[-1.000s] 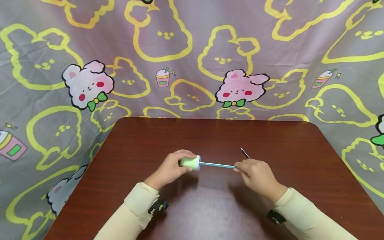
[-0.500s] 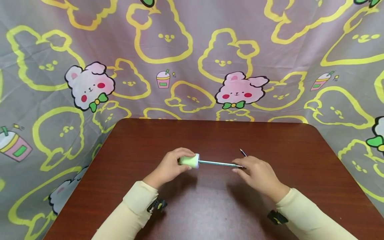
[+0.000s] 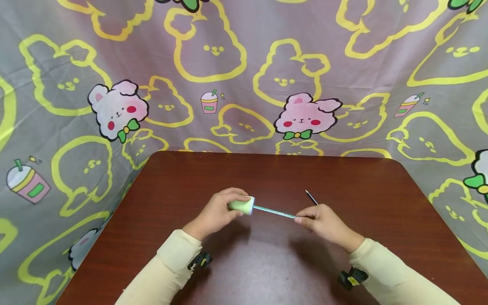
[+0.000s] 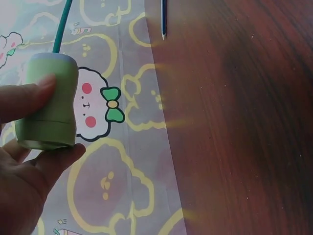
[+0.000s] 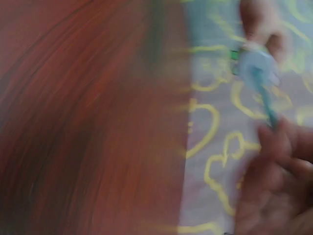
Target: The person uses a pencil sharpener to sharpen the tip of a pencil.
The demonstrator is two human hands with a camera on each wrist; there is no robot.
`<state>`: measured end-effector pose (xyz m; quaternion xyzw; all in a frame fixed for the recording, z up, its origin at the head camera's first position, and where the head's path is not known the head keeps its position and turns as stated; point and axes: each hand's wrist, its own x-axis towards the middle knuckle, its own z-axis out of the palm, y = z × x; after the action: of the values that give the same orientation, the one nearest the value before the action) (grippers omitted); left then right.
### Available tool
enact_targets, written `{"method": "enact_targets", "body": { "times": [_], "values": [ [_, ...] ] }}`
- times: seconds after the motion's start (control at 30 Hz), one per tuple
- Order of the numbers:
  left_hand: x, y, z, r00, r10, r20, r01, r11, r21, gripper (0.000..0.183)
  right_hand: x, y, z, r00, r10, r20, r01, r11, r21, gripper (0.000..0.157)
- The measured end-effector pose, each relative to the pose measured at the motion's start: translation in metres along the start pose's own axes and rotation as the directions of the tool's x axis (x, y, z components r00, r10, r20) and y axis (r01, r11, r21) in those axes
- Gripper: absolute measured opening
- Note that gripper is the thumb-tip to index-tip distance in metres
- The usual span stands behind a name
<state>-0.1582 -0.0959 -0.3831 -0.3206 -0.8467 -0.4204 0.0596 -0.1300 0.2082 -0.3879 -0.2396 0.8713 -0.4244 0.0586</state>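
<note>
My left hand (image 3: 216,212) grips a light green, waisted pencil sharpener (image 3: 244,205) held above the table. In the left wrist view, the thumb lies across the front of the green body (image 4: 54,110), and other fingers are beneath it. A teal pencil (image 3: 273,211) has one end in the sharpener's pale lavender face, its shaft slanting slightly down to the right. My right hand (image 3: 325,222) pinches the pencil's other end between thumb and fingers; that end is hidden by them. The right wrist view is blurred, with the pencil running from the fingertips to the sharpener's round face (image 5: 255,68).
A dark pencil (image 3: 311,197) with a sharpened tip lies on the table just beyond my right hand, partly hidden by it. The brown wooden table (image 3: 267,173) has rounded far corners. A grey curtain (image 3: 236,55) with cartoon rabbits hangs behind and at both sides.
My right hand's fingers loosened, showing the pencil's end half a second ago, and now pinch it again, a little lower. The pencil tilts down more to the right. My left hand stays nearly still.
</note>
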Motion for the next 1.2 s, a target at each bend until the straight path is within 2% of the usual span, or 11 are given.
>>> {"method": "enact_targets", "body": {
  "times": [0.13, 0.27, 0.33, 0.43, 0.53, 0.63, 0.8, 0.87, 1.03, 1.13, 1.2],
  "values": [
    [0.001, 0.002, 0.002, 1.0, 0.009, 0.018, -0.009, 0.999, 0.04, 0.04, 0.0, 0.003, -0.005, 0.974, 0.192, 0.119, -0.209, 0.966, 0.154, 0.019],
    [0.002, 0.001, 0.002, 1.0, -0.021, 0.007, 0.021, 1.0, -0.004, 0.039, -0.003, 0.005, -0.001, 0.987, -0.114, -0.113, 0.086, 0.97, -0.225, 0.019],
    [0.003, -0.001, 0.001, 0.999, -0.042, -0.001, 0.042, 0.999, -0.034, 0.038, -0.003, 0.006, 0.0, 0.902, -0.38, -0.207, 0.241, 0.838, -0.489, 0.022],
    [0.002, -0.002, -0.002, 0.998, -0.063, -0.007, 0.062, 0.996, -0.07, 0.038, 0.001, 0.008, 0.003, 0.658, -0.72, -0.221, 0.359, 0.558, -0.748, 0.03],
    [0.002, -0.002, -0.002, 0.998, -0.062, -0.013, 0.061, 0.993, -0.1, 0.038, 0.004, 0.007, 0.006, 0.534, -0.817, -0.217, 0.392, 0.467, -0.793, 0.031],
    [0.002, -0.002, -0.001, 0.999, -0.044, -0.016, 0.042, 0.994, -0.1, 0.038, 0.004, 0.006, 0.007, 0.583, -0.767, -0.267, 0.373, 0.545, -0.751, 0.026],
    [0.003, -0.001, 0.001, 1.0, 0.001, -0.019, -0.002, 1.0, -0.014, 0.039, 0.0, 0.001, 0.001, 0.932, -0.291, -0.218, 0.214, 0.923, -0.319, 0.006],
    [0.004, -0.001, 0.002, 1.0, 0.021, -0.013, -0.021, 1.0, 0.016, 0.039, 0.0, -0.002, -0.003, 0.995, -0.018, -0.096, 0.014, 0.999, -0.041, 0.009],
    [0.004, -0.002, 0.001, 1.0, 0.0, 0.02, 0.0, 1.0, -0.013, 0.039, 0.002, -0.003, -0.008, 0.984, 0.174, 0.044, -0.178, 0.98, 0.094, 0.016],
    [0.004, -0.005, 0.0, 0.998, -0.058, 0.021, 0.059, 0.997, -0.045, 0.038, 0.001, 0.0, -0.001, 0.986, -0.138, -0.098, 0.105, 0.952, -0.288, 0.013],
    [0.004, -0.006, -0.001, 0.995, -0.096, 0.017, 0.097, 0.993, -0.062, 0.038, 0.002, 0.003, 0.004, 0.891, -0.418, -0.177, 0.252, 0.779, -0.575, 0.016]
  ]
}}
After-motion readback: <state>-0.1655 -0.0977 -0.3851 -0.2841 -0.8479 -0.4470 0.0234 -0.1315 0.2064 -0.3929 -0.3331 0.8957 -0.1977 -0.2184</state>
